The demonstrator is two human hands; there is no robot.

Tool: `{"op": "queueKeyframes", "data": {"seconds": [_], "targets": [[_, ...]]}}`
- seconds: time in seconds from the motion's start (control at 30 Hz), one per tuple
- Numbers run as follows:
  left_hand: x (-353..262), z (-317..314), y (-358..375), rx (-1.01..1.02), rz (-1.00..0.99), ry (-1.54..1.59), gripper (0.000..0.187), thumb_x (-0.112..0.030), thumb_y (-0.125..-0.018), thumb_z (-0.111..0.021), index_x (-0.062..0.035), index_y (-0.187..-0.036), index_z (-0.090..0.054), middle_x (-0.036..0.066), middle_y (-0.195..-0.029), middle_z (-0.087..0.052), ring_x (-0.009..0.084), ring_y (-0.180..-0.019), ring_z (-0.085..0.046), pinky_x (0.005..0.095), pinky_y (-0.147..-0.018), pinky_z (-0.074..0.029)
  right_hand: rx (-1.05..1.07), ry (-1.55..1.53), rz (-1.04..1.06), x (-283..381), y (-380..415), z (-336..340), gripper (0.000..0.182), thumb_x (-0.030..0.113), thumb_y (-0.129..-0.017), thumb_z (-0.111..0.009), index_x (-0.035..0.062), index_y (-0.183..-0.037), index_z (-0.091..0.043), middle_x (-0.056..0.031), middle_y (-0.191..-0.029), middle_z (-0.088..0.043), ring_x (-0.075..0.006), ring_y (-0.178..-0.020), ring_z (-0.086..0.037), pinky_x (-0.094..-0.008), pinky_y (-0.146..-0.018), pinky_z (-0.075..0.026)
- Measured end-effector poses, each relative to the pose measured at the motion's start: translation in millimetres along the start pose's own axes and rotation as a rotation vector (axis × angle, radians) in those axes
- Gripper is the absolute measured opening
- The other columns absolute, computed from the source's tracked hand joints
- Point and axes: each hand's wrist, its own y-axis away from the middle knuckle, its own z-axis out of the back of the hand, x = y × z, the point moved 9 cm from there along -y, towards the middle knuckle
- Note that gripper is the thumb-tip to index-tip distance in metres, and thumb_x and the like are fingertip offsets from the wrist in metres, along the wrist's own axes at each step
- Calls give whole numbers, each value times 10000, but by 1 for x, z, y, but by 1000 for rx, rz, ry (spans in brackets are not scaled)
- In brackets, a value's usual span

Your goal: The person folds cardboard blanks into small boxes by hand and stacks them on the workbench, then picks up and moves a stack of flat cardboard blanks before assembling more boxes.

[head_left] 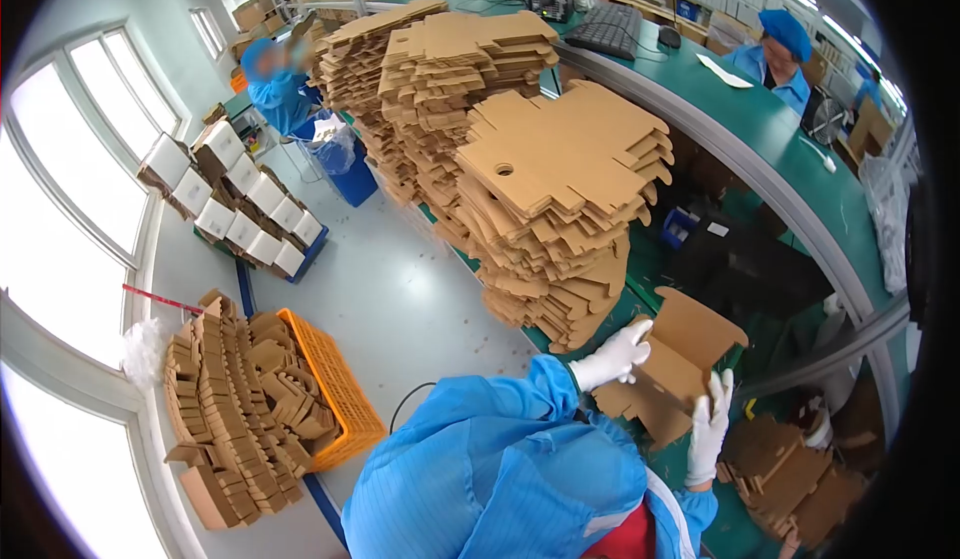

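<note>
A partly folded brown cardboard box [672, 367] is between my two white-gloved hands at the bench, its large flap standing up at the far side. My left hand [615, 355] grips the near left edge, fingers bent over the cardboard. On the opposite side, my right hand [711, 421] holds the box's right wall, with fingers pointing up along it. Just beyond my left hand rises a tall stack of flat cardboard blanks [560, 154]. More brown cardboard pieces [790, 474] lie to the right of my right hand, partly in shadow.
An orange crate [335, 389] with folded cardboard stands on the floor at left. White boxes [230, 184] are stacked by the windows. A metal rail [765, 174] borders the green counter [720, 89], which carries a keyboard [606, 31]. Two co-workers in blue are farther off.
</note>
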Motion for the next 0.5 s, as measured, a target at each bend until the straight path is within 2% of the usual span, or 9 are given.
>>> {"op": "queueKeyframes", "data": {"seconds": [0.07,0.17,0.23,0.3,0.33,0.37,0.43,0.47,0.5], "targets": [[-9,-14,9,-75,-57,-183,570,-211,-947,-498,-67,-1476,-341,121,-842,-640,162,-493,-533,302,-476,-475,-56,-35,103,29,-1,-7,566,288,-1004,-476,-8,-1476,-376,-162,-1571,-314,-281,-1455,-293,-379,-1176,-240],[-19,-17,12,-113,-142,-59,547,-195,-960,-489,-103,-1479,-344,93,-757,-585,147,-487,-504,308,-452,-452,-248,-156,388,72,-1,-2,707,476,-1052,-314,-69,-1500,-275,-188,-1586,-267,-291,-1479,-241,-392,-1210,-154],[-34,-24,17,10,-169,-128,540,-184,-964,-477,-131,-1484,-342,62,-697,-551,135,-481,-483,297,-450,-438,-265,-134,346,43,3,5,689,454,-1057,-321,-72,-1499,-274,-198,-1577,-276,-302,-1464,-273,-382,-1202,-171],[-42,-28,18,55,-166,-123,541,-161,-946,-468,-177,-1477,-363,67,-664,-538,144,-478,-494,310,-446,-439,-2,125,292,-1,2,-8,572,300,-1069,-368,-55,-1507,-271,-213,-1533,-337,-311,-1408,-358,-376,-1172,-249],[-47,-31,22,98,-181,-131,544,-151,-934,-460,-188,-1470,-377,93,-675,-562,160,-480,-516,331,-445,-453,2,242,333,-6,13,-14,492,114,-1045,-404,-32,-1504,-300,-234,-1449,-419,-314,-1289,-464,-376,-1091,-358],[-54,-33,26,108,-218,-212,515,-135,-936,-448,-184,-1446,-399,121,-693,-592,216,-526,-572,371,-503,-483,47,261,299,-43,14,-16,484,81,-1022,-434,-36,-1480,-333,-239,-1411,-441,-314,-1218,-499,-377,-1031,-398],[-66,-36,31,84,-356,-469,483,-140,-944,-444,-186,-1424,-416,174,-830,-671,340,-696,-659,447,-645,-519,38,222,218,-81,13,-11,449,130,-987,-516,-73,-1377,-424,-260,-1322,-490,-329,-1101,-536,-379,-923,-442],[-68,-40,32,50,-430,-585,470,-159,-953,-443,-196,-1421,-416,201,-1090,-671,431,-958,-640,502,-816,-503,35,183,18,-106,3,-10,457,166,-981,-528,-80,-1356,-438,-267,-1296,-514,-342,-1106,-542,-384,-931,-440],[-59,-49,30,39,-517,-617,473,-169,-956,-441,-195,-1427,-411,204,-1187,-632,430,-1030,-615,508,-863,-488,29,140,-190,-133,-2,-11,470,202,-975,-540,-86,-1335,-451,-275,-1271,-538,-356,-1110,-548,-390,-939,-438]]}}
